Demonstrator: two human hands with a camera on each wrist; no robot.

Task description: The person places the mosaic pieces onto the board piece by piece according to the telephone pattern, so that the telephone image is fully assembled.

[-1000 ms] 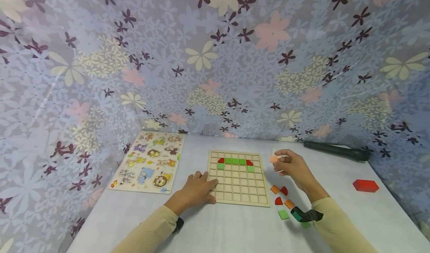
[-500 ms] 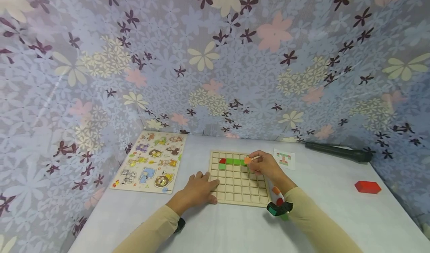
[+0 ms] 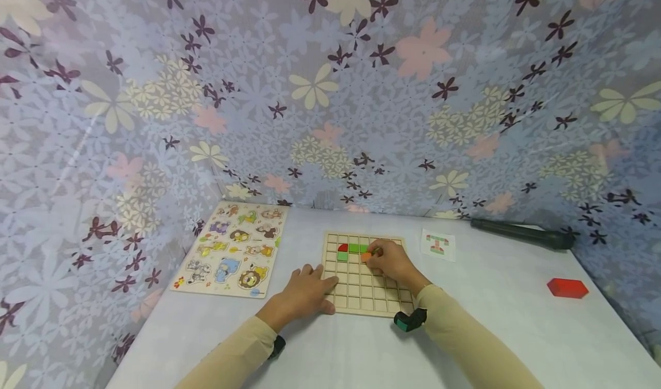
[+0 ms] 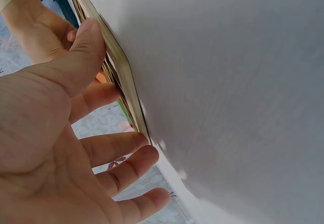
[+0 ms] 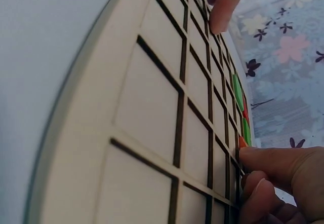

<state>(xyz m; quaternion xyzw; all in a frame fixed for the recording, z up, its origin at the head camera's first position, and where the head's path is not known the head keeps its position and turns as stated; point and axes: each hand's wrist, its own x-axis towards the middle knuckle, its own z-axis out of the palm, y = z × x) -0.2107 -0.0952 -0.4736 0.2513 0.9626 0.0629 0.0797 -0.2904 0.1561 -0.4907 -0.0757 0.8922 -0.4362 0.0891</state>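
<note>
A wooden grid board [image 3: 361,304] lies on the table in the head view. In its upper rows sit a red quarter-round tile [image 3: 343,248], green tiles [image 3: 354,248] and a pale green tile [image 3: 342,256]. My right hand [image 3: 395,263] reaches over the board and pinches an orange tile [image 3: 366,257], just below the green row; the right wrist view shows thumb and fingers at that orange tile [image 5: 242,142]. My left hand [image 3: 304,294] rests at the board's left edge, fingers spread, with fingertips [image 4: 147,153] along the rim. The right hand hides the row's right end.
An animal puzzle board [image 3: 212,288] lies at the left. Right of the grid board lies a pattern card [image 3: 438,244]; beyond are a long black flashlight-like rod [image 3: 521,234] and a red block [image 3: 567,287]. A floral curtain [image 3: 330,119] rises behind the table.
My right hand has moved left from beside the board to over it, carrying the orange tile. The card has come into view, and the forearm now covers the loose tiles. My left hand stays put.
</note>
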